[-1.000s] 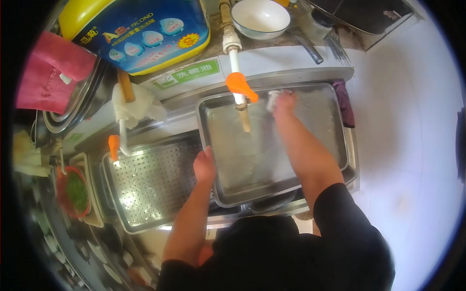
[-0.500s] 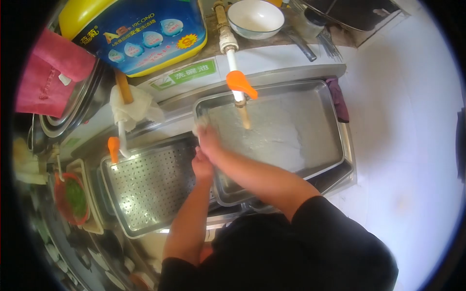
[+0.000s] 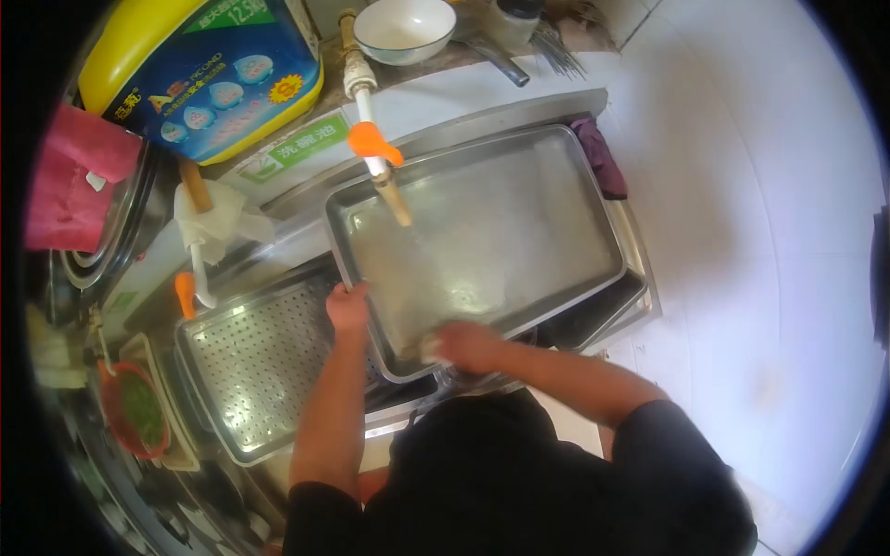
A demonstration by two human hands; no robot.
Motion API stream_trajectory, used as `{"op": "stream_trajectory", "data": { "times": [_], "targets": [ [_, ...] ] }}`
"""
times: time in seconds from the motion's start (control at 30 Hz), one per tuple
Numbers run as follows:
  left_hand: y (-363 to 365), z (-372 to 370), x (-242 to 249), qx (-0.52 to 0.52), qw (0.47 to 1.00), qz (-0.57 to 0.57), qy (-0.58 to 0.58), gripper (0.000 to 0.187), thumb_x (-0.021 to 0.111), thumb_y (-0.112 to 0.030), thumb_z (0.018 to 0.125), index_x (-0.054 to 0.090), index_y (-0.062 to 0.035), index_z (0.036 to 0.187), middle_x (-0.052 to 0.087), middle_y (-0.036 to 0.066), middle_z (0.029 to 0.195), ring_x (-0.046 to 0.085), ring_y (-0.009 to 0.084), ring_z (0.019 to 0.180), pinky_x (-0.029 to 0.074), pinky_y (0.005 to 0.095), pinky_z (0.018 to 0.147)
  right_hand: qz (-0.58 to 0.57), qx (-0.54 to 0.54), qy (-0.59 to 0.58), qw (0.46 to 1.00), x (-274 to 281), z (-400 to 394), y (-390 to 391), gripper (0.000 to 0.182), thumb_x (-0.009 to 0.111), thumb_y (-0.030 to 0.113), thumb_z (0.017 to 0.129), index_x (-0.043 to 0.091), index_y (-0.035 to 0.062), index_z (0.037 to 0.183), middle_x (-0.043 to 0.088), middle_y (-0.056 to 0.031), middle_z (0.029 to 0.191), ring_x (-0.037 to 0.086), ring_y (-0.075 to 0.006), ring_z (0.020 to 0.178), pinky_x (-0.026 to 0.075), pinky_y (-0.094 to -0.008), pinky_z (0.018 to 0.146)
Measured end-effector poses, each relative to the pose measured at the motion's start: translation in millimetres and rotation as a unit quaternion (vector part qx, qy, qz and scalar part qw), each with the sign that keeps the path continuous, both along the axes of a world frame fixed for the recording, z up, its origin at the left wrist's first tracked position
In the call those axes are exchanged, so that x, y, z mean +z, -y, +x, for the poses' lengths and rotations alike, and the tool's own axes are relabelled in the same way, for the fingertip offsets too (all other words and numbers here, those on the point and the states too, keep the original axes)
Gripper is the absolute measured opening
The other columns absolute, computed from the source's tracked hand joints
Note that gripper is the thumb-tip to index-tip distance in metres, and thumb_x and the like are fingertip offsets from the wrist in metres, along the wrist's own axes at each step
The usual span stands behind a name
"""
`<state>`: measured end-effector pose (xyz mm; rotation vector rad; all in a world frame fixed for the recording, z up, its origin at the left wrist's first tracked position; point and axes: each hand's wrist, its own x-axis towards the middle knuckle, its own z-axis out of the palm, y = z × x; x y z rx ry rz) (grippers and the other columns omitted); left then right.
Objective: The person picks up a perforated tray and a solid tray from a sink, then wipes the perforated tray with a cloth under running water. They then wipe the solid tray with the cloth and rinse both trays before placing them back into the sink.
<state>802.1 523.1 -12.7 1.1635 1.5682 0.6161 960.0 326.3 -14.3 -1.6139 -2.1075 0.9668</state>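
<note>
A large rectangular metal tray rests over the sink, wet and shiny inside. My left hand grips its left rim, fingers closed over the edge. Near the tray's front left corner is my right hand, slightly smeared by motion. It is closed on a small pale scrubbing cloth, pressed against the tray's inside; whether it is cloth or sponge is hard to make out. Left of the tray lies a perforated metal tray. A tap with an orange handle points down over the big tray.
Behind the sink stand a blue and yellow detergent jug and a white bowl. A purple cloth hangs at the right corner. On the left are a second orange tap handle, a red basket with greens and a pink cloth.
My right hand has moved from the tray's left rim to its front edge with the pale cloth. My left hand has shifted onto the left rim. The view has shifted slightly.
</note>
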Motion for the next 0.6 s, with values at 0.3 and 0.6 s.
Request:
{"op": "stream_trajectory", "data": {
  "times": [0.3, 0.6],
  "targets": [
    [1, 3, 6, -0.025, 0.992, 0.061, -0.106, 0.021, 0.066, -0.015, 0.076, 0.064, 0.0052, 0.083, 0.061, 0.008, 0.066, 0.052, 0.0143, 0.060, 0.044, 0.0341, 0.060, -0.153, -0.062, 0.295, 0.941, 13, 264, 101, 0.021, 0.053, 0.018, 0.083, 0.063, 0.0048, 0.096, 0.061, -0.0185, 0.101, 0.056, -0.0359, 0.101, 0.043, -0.0433, 0.091],
    [1, 9, 17, -0.075, 0.964, 0.131, -0.221, 0.023, 0.066, -0.020, 0.076, 0.058, 0.0020, 0.077, 0.057, 0.014, 0.064, 0.054, 0.0250, 0.060, 0.044, 0.0388, 0.062, -0.087, -0.648, -0.035, 0.755, -7, 319, 71, 0.043, 0.059, 0.028, 0.085, 0.056, -0.0054, 0.112, 0.059, -0.0228, 0.113, 0.057, -0.0359, 0.105, 0.043, -0.0412, 0.090]
  ]
}}
